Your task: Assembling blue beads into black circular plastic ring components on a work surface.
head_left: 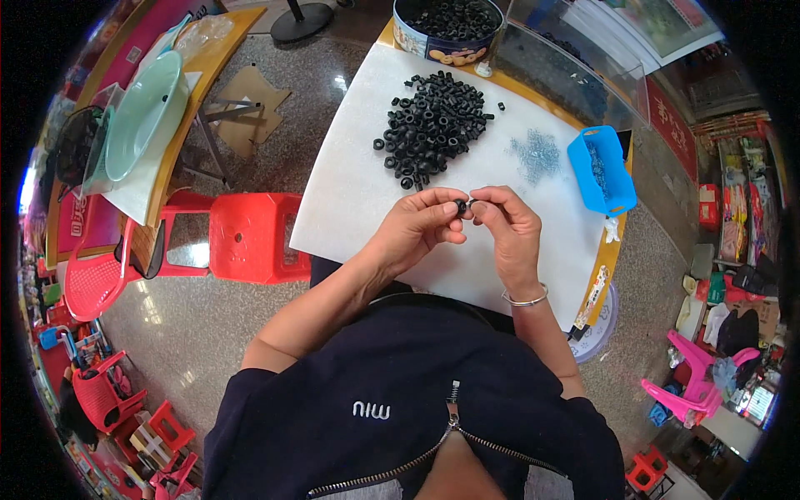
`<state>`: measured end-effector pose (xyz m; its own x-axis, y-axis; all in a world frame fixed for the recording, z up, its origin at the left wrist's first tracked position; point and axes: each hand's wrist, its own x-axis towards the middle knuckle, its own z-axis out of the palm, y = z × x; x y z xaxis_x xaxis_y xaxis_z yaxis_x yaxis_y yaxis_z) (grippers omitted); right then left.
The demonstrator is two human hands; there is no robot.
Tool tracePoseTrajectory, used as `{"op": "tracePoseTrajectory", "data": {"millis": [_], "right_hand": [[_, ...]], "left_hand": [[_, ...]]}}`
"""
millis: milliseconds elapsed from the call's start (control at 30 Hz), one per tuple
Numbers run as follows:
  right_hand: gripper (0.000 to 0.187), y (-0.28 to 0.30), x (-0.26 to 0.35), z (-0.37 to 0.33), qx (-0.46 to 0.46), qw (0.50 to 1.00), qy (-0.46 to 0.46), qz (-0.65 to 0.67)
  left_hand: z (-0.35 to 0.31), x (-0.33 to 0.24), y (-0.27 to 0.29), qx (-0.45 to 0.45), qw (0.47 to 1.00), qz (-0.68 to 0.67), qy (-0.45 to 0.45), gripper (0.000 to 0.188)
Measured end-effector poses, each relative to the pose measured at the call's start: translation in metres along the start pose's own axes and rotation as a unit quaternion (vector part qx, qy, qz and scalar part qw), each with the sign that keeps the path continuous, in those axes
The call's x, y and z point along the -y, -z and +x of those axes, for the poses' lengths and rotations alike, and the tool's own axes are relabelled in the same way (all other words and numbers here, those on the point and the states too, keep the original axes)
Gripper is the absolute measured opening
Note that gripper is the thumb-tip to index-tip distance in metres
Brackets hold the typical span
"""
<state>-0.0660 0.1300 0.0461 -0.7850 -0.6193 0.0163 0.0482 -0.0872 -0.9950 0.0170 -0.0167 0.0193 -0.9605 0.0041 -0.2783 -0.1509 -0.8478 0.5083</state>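
My left hand (417, 225) pinches a small round black part (460, 206) between thumb and fingers, above the near side of the white tabletop (350, 183). Close against it, the thumb and forefinger of my right hand (515, 237) are pressed together at the part's right side. A tiny dark piece seems to sit at those fingertips, too small to name. Beyond my hands lies a heap of black ring-like and tube-like parts (437, 121). To its right, small clear bluish pieces (536, 156) are spread out, and a blue plastic basket (621, 175) holds more of them.
A round tin (408, 40) full of black parts stands at the far edge, beside a clear plastic box (567, 71). A red stool (242, 237) is left of the table. Farther left, a pale green basin (146, 117) rests on another table.
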Motion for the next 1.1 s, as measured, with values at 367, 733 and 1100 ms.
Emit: {"op": "tracePoseTrajectory", "data": {"millis": [367,733,1100], "right_hand": [[0.016,-0.004,0.015,-0.001,0.007,0.991,0.049,-0.123],[0.016,-0.005,0.017,0.003,0.008,0.976,0.109,-0.191],[0.020,-0.010,0.017,0.003,0.022,0.971,0.139,-0.192]], "left_hand": [[-0.001,-0.002,0.001,0.007,1.000,-0.012,-0.017,0.022],[-0.003,-0.005,0.000,-0.002,1.000,-0.028,-0.005,0.023],[-0.005,-0.009,-0.005,-0.004,1.000,-0.030,-0.001,0.023]]}}
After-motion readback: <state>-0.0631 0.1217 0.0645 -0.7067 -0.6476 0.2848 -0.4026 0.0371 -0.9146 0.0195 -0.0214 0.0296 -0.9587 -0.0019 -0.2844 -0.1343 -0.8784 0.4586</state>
